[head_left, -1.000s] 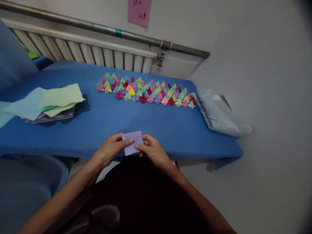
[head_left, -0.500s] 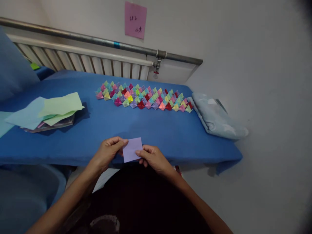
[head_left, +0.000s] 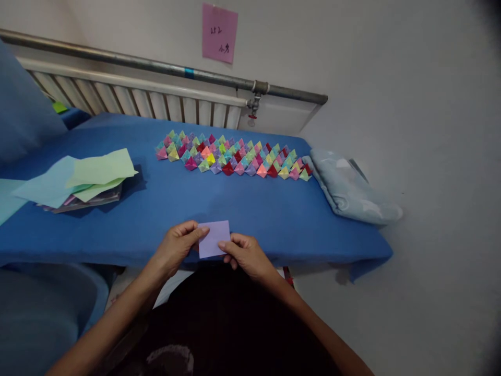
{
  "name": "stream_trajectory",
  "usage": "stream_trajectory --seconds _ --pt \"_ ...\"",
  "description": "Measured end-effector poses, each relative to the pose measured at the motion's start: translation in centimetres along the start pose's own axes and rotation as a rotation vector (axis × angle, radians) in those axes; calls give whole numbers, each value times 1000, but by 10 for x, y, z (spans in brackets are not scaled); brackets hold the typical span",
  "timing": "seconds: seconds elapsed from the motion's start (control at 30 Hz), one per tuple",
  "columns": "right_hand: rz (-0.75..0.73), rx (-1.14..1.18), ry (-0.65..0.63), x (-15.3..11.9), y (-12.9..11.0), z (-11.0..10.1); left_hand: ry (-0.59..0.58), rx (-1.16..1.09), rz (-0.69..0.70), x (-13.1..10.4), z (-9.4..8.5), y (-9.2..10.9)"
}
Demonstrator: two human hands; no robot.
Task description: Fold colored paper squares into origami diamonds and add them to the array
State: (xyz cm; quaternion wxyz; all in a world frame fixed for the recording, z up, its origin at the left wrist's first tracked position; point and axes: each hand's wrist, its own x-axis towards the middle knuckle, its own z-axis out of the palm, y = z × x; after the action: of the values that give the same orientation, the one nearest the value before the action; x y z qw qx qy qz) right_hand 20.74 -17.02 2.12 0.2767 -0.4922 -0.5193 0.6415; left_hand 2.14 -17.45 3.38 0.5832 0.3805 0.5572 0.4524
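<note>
A small square of purple paper [head_left: 215, 236] is held up between both hands, just over the front edge of the table. My left hand [head_left: 182, 241] pinches its left side, thumb on top near the upper corner. On the lower right side, my right hand [head_left: 243, 253] grips the paper with the thumb across its face; the fingers behind are mostly hidden. Beyond the hands, rows of folded paper pieces [head_left: 238, 156] in many colours stand close together on the blue-covered table [head_left: 172, 203].
On the left lies a stack of loose coloured paper sheets [head_left: 97, 169]. A folded pale blue cloth [head_left: 348, 188] rests at the table's right end. A radiator [head_left: 144, 102] and metal pipe [head_left: 129, 61] run along the wall, below a pink note [head_left: 219, 34]. A blue chair [head_left: 50, 303] stands at lower left.
The purple paper has turned slightly and now sits straighter between my hands. Both hands keep their hold. The whole view has shifted a little.
</note>
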Motion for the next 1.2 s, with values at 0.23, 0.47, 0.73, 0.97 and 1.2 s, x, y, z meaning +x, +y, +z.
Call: stream_trajectory --seconds 0.23,0.47,0.73,0.97,1.2 --pt "1 41 -43 -4 2 -3 -3 -12 -24 5 -3 4" --pt "-126 160 73 0 -11 -8 -180 85 -77 9 2 6" --pt "-242 171 233 21 -5 -11 -211 121 -78 21 10 10" --pt "-368 -243 377 31 2 -20 -138 344 78 45 10 5" --pt "-410 -846 364 37 2 -27 -89 1048 269 61 16 1"
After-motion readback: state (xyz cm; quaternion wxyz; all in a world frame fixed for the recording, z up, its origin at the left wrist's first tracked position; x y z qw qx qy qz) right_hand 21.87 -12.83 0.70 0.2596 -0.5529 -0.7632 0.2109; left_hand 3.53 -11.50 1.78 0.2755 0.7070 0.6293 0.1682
